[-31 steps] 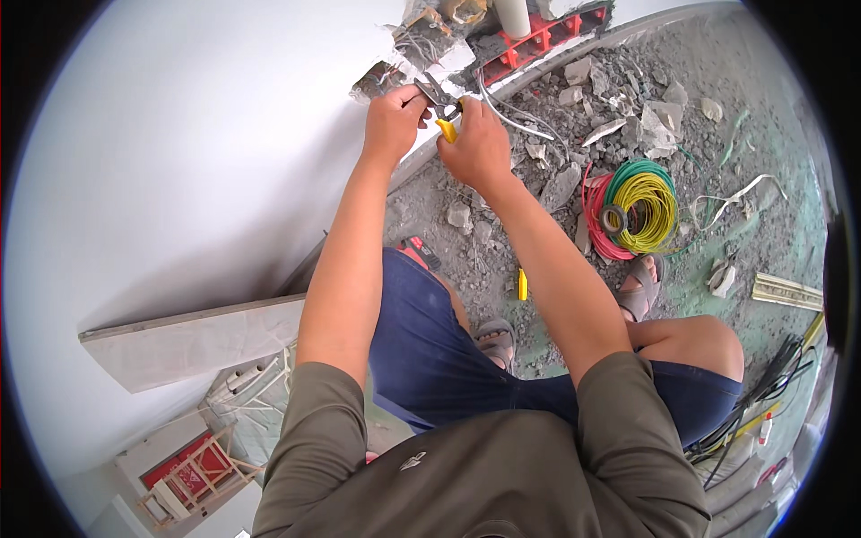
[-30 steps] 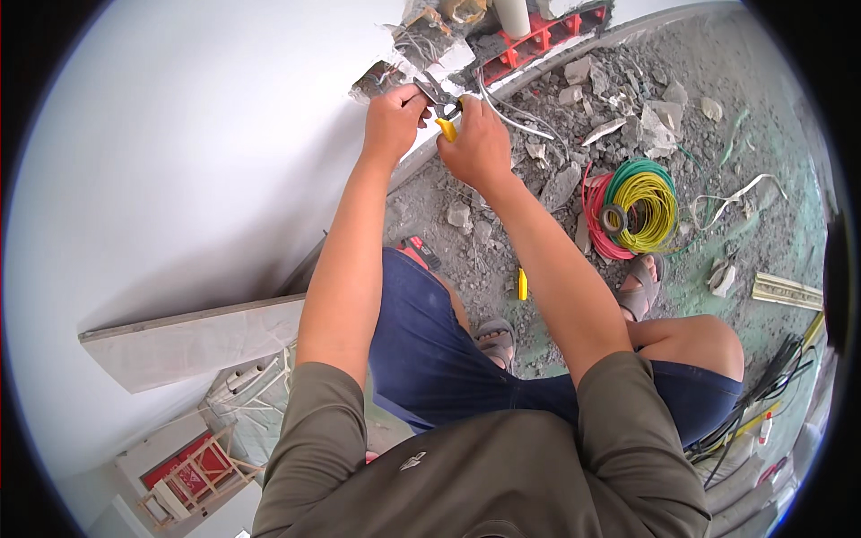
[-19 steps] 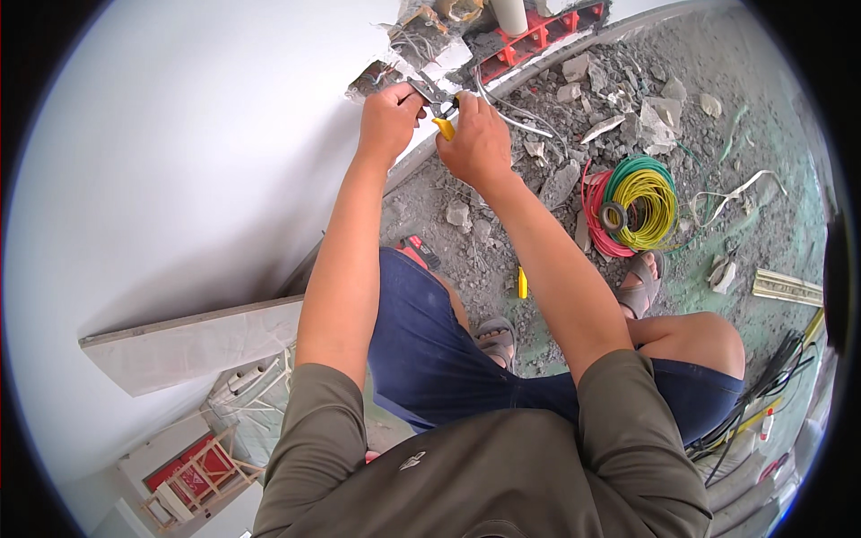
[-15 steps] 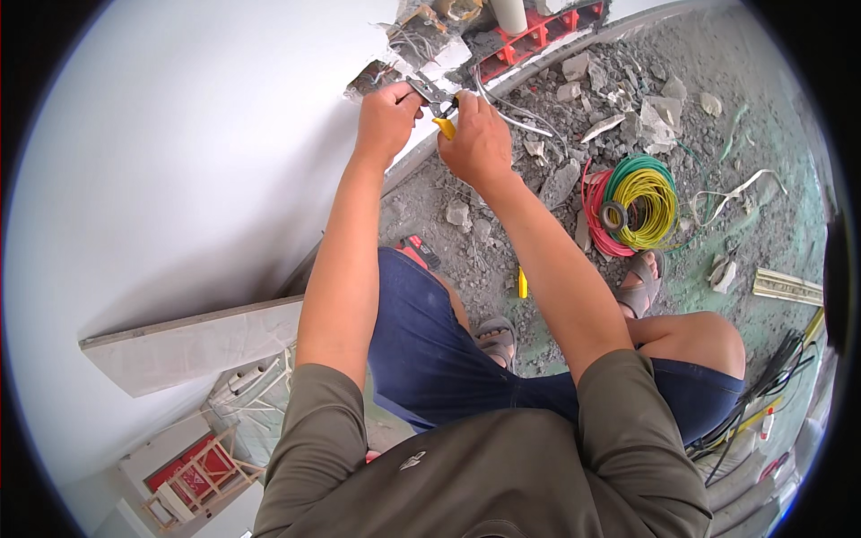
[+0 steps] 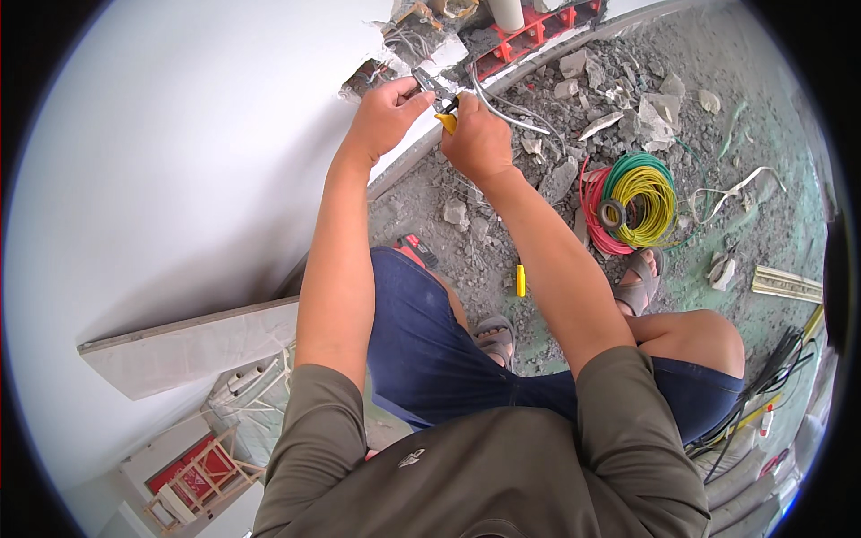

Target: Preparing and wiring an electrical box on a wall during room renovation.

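My right hand point(image 5: 480, 139) is closed around the yellow-and-black handles of a pair of wire strippers point(image 5: 434, 90), whose flat grey jaws point up and left. Close beside the jaws, my left hand point(image 5: 387, 117) is pinched, its thumb stretched toward the tool. Whatever lies between those fingers is too small to make out. Just beyond the left fingers, a broken hole point(image 5: 363, 79) in the white wall shows thin wires inside. More loose wires point(image 5: 411, 43) stick out of a second opening above it.
Rubble point(image 5: 619, 99) covers the floor along the wall. Coils of red, green and yellow wire point(image 5: 647, 208), with a dark tape roll point(image 5: 612, 214) on them, lie to the right. A yellow-handled tool point(image 5: 521, 282) lies between my feet. A grey board point(image 5: 197, 345) leans at left.
My left hand has shifted slightly down and left, and its thumb now reaches out along the jaws. The right hand stays nearly in place, still gripping the strippers.
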{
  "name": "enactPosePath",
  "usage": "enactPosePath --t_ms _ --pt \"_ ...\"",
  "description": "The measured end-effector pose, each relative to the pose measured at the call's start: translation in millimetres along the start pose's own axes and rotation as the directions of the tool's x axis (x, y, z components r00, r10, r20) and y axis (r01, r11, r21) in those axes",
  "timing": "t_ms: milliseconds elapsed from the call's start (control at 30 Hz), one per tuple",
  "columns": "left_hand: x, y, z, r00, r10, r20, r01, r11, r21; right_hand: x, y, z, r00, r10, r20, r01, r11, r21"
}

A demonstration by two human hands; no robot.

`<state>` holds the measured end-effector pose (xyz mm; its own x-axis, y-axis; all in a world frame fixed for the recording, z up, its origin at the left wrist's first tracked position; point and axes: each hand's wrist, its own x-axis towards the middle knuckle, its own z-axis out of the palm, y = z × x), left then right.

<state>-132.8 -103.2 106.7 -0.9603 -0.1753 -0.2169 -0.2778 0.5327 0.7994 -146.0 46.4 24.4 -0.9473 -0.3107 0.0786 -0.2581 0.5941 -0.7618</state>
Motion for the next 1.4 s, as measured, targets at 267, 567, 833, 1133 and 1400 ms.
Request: enactPosePath --t_ms 267,567,833,1133,1400 --pt "7 -8 -6 0.998 0.058 -0.012 -0.055 0.984 0.172 -8 -6 -2 0.977 0.069 0.203 -0.153 0.888 0.434" --pt "-1 -13 1 0.968 0.201 -0.15 -0.163 0.959 0.233 2 -1 4 0.908 0.419 -0.017 -0.249 0.571 0.782" --pt "-12 -3 12 0.983 0.093 -0.161 -0.068 0.986 0.155 -63 83 31 0.959 0.282 -0.031 -0.263 0.925 0.272" --pt "-17 -12 32 0.783 -0.514 0.351 0.368 -0.073 -0.927 -150 104 -1 0.863 0.175 0.474 -0.052 0.964 -0.261" --pt "11 -28 53 0.895 -0.392 0.216 0.087 -0.32 -0.943 -175 133 -35 0.554 0.28 0.784 -0.141 0.96 -0.243"
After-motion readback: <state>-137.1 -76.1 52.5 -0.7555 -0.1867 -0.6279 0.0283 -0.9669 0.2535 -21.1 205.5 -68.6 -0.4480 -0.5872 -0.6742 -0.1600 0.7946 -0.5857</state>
